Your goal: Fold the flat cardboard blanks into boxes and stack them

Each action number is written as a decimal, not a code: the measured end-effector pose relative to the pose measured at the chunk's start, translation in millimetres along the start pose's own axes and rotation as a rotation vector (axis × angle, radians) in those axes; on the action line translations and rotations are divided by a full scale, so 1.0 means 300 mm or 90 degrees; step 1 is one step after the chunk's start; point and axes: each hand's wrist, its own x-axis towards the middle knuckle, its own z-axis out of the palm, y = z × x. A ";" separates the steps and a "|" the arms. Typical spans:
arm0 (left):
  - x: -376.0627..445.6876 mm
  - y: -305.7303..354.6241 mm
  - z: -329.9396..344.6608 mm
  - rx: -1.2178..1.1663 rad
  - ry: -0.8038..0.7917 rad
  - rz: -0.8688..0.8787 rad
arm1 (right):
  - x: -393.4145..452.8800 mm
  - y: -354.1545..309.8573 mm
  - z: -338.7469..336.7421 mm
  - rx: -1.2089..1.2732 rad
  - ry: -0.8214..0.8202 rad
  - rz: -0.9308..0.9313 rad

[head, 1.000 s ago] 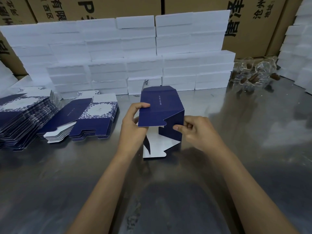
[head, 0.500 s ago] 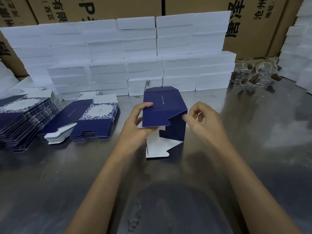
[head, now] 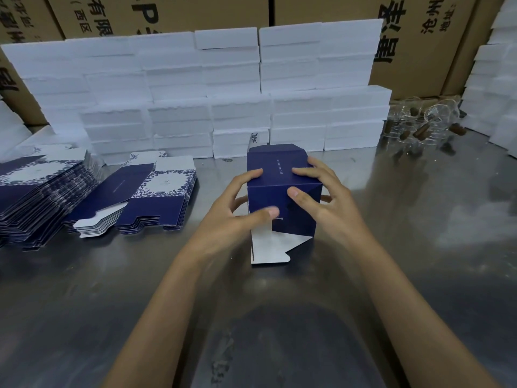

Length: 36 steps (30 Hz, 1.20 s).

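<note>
— While the box (head: 282, 197) stands upright near the middle of the counter (head: 419, 247), which hand has it?

— Both. The left hand (head: 232, 219) curls round the left side, its forefinger lying over the top panel and its thumb pressed against the near face. The right hand (head: 321, 200) wraps the right side the same way, fingers laid on the top, thumb on the front. Each hand is clasped round the cardboard, not spread flat.

— Is the box finished?

— At the bottom a white flap sticks out toward the near edge and lies on the metal. The dark blue top panel is folded down flat, with a tuck flap standing out behind it.

— And the flat ones?

— Two piles toward the left edge. The smaller pile of blanks (head: 134, 203) lies just left of the person's left hand, blue with a white flowered panel showing. The taller pile (head: 36, 197) sits beyond it, right at the left edge, partly cut off from view.

— What is behind?

— A wall of white blocks (head: 223, 93) stacked along the back edge, several rows high. Whether those are foam or closed boxes I cannot tell. More of them rise at the right edge (head: 498, 79). Brown cartons (head: 419, 37) with printed characters stand behind everything.

— Anything in the back right corner?

— Some clear glass jars (head: 419, 121) lying about with dark stoppers, rather blurred.
</note>
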 end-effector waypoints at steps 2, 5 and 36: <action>0.005 0.000 0.012 0.004 0.065 0.018 | 0.003 0.006 0.002 0.025 0.001 0.001; 0.008 -0.003 0.032 0.033 0.107 0.051 | 0.007 0.012 0.002 0.049 0.011 -0.005; 0.008 0.007 0.044 0.001 0.171 0.105 | -0.002 -0.004 0.005 0.113 -0.034 -0.008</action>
